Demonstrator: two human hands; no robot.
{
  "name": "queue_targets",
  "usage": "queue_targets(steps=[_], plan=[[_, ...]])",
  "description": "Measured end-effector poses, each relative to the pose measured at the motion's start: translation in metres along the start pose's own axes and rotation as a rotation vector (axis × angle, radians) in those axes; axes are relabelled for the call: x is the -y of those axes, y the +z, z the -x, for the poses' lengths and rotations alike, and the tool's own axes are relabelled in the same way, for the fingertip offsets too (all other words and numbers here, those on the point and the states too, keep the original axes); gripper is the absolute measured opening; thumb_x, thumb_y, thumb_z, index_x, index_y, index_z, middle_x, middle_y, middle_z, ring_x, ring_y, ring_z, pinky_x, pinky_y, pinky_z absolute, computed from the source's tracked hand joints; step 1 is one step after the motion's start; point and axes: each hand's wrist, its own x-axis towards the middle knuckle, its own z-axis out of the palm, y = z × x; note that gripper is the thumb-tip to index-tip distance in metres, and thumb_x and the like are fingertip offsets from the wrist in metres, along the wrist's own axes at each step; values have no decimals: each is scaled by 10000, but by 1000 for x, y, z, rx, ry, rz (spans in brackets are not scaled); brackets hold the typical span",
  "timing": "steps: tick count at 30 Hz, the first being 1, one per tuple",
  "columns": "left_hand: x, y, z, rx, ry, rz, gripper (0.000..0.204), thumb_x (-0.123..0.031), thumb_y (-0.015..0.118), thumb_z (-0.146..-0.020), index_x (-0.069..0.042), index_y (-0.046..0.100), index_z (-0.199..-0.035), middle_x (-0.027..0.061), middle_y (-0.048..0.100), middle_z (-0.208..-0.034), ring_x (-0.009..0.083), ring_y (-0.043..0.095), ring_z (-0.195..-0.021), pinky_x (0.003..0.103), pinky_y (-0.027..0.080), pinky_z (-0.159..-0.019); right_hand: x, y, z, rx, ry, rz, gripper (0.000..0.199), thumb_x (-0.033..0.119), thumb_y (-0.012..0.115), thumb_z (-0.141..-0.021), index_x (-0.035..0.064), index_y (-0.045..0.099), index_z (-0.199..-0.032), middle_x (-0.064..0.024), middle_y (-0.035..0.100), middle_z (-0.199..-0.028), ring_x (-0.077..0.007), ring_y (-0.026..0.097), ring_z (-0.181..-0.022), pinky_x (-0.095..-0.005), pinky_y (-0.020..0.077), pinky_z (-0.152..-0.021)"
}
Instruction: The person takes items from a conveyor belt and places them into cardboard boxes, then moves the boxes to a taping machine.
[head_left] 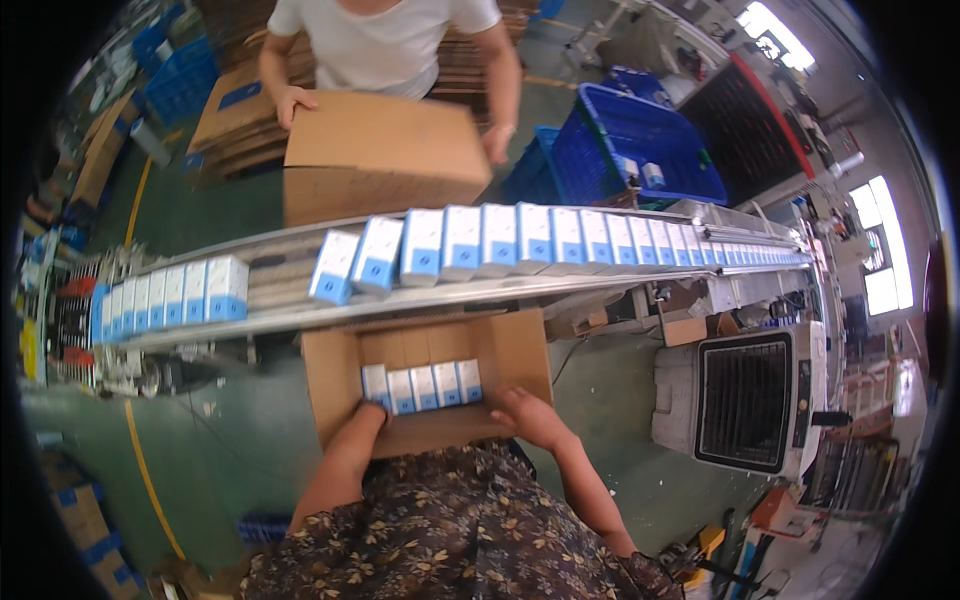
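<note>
Below you, green factory floor (200,440) fills the lower left of the frame, crossed by a yellow line (150,480), and a long conveyor (300,312) runs across the middle, rising slightly to the right. White and blue packs (500,240) stand on it in a close row from centre to far right, with a second cluster (175,295) at centre left. At upper right sits a blue crate (640,130); at right centre, a white cooler with a dark grille (745,400).

Your floral top covers the near edge of the open carton (335,385), and the far end of the belt shrinks to a blur. The person opposite is cut off at the shoulders, both hands on a closed brown box (385,150).

Inside your carton, four small packs (420,387) stand side by side against the far wall, just below the belt. Your left hand (365,415) reaches in, fingers touching the leftmost pack; whether it grasps, you can't tell. Your right hand (530,412) lies loose and released beside the rightmost pack.
</note>
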Motion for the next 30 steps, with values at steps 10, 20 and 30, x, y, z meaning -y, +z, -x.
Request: queue_targets(steps=[10, 20, 30], plan=[[-32, -141, 163, -1330, 326, 125, 277, -82, 585, -854, -64, 614, -1129, 147, 627, -1060, 308, 588, -994, 424, 493, -843, 8, -88, -108, -601, -111, -105, 315, 169, 605, -902, -2, 589, -1165, -205, 598, -1123, -391, 575, -1027, -458, 475, -861], [127, -191, 196, -1334, -512, 780, 825, -575, 627, -841, 82, 439, -1301, 287, 636, -1121, 438, 607, -1039, 469, 485, -882, 42, -69, -260, -402, 29, 279, 1026, 454, 779, -744, -190, 282, -1369, -276, 598, -1097, -382, 618, -992, -414, 521, -831], [147, -188, 225, -1409, -391, 980, 806, -531, 800, -693, 16, 468, -1184, 214, 665, -1065, 360, 640, -1025, 424, 498, -870, 120, -75, -270, -323, 161, 5, 1073, 635, 761, -675, -117, 378, -1337, -281, 647, -1091, -389, 650, -1007, -398, 533, -830]])
